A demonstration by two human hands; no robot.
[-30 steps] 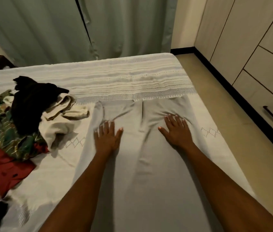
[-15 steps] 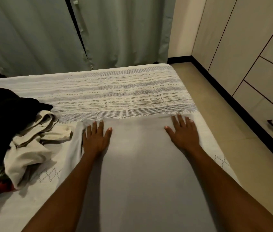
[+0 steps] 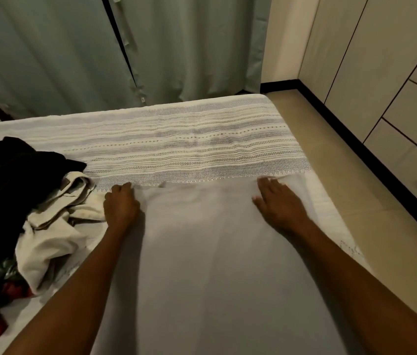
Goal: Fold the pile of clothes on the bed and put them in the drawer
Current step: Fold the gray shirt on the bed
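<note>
Grey garment [image 3: 215, 265]: spread flat across the near part of the bed, far edge lying right along the striped woven band, pretty smooth.
Left hand [image 3: 121, 207]: on the garment's far left corner, fingers curled down over the cloth edge; looks like it's gripping the corner, fingertips are hidden.
Right hand [image 3: 279, 203]: flat on the far right part of the garment, fingers straight and a bit spread, palm down, just pressing.
Pile of clothes [image 3: 23, 213]: to the left on the bed, just beside the left hand. Cream piece nearest it, black one on top, green patterned and red bits at the left edge.
Bed [image 3: 189, 139]: white cover with a striped woven band across it.
Drawers [image 3: 412, 149]: right wall, beige fronts, one dark handle showing, all closed.
Curtains [image 3: 61, 52]: grey-green, hanging behind the bed.
</note>
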